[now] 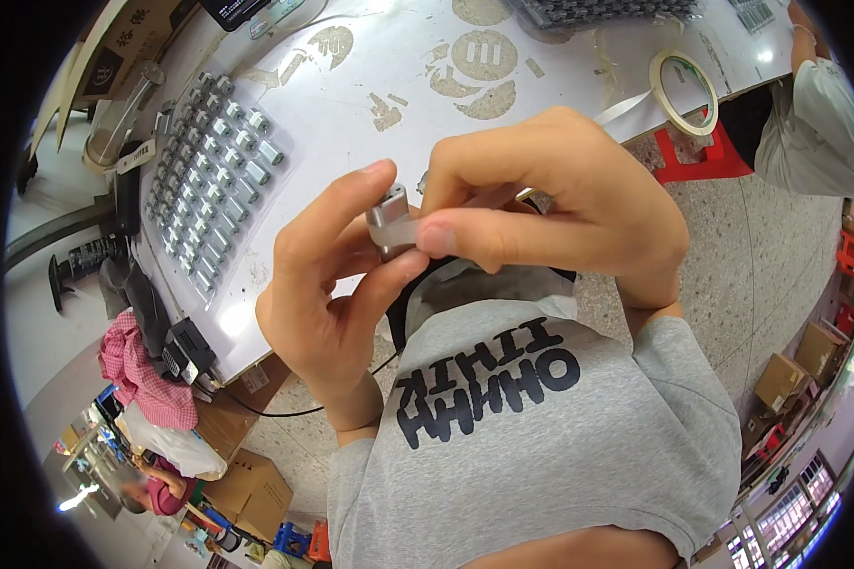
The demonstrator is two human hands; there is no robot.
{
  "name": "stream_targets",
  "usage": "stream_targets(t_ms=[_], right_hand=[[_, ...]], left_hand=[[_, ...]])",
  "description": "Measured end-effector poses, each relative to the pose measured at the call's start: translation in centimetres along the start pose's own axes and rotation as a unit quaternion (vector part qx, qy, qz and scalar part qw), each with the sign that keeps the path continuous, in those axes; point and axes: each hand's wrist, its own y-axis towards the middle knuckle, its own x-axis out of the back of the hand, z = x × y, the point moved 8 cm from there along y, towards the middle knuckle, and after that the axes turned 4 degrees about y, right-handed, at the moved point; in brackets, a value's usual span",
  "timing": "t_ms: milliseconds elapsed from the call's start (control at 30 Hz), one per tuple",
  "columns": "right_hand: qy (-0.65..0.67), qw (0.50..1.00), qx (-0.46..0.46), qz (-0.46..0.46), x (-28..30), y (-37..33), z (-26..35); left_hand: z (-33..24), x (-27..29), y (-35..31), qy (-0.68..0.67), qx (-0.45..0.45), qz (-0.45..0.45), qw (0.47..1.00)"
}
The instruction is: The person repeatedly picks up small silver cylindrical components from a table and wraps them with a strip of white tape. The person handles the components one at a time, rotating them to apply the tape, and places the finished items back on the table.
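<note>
Between the thumb and fingers of my left hand (330,275) stands a small silver metal block with rounded sides (395,207), its end with small holes facing up. A pale, translucent strip of tape (401,233) lies across its side and runs to my right hand (560,204). The right thumb and index finger are closed on that strip, close beside the block. A roll of pale tape (661,83) stands past my right hand, with a loose length running from it toward the knuckles.
On the white table (389,62), a clear tray of several silver blocks (213,180) lies at the left. Another dark batch of parts (603,11) sits at the far edge. A red stool (697,156) and a person's light sleeve (830,123) are at the right.
</note>
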Motion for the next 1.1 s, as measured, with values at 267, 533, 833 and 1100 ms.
stream_targets(t_ms=[267,533,833,1100], right_hand=[[-0.004,1.0,0.007,-0.02,0.1,-0.1,0.2],[0.072,0.997,0.01,-0.039,0.1,-0.1,0.2],[0.012,0.997,0.027,-0.076,0.6,0.3,-0.2],[-0.015,0.996,0.067,-0.059,0.1,0.3,0.0]], left_hand=[[-0.1,0.1,-0.2,-0.041,-0.053,0.003,0.998],[0.3,-0.4,-0.6,-0.082,0.043,0.018,0.996],[-0.6,-1.0,-0.2,0.064,-0.006,0.02,0.998],[-0.6,-1.2,-0.2,0.102,-0.038,0.028,0.994]])
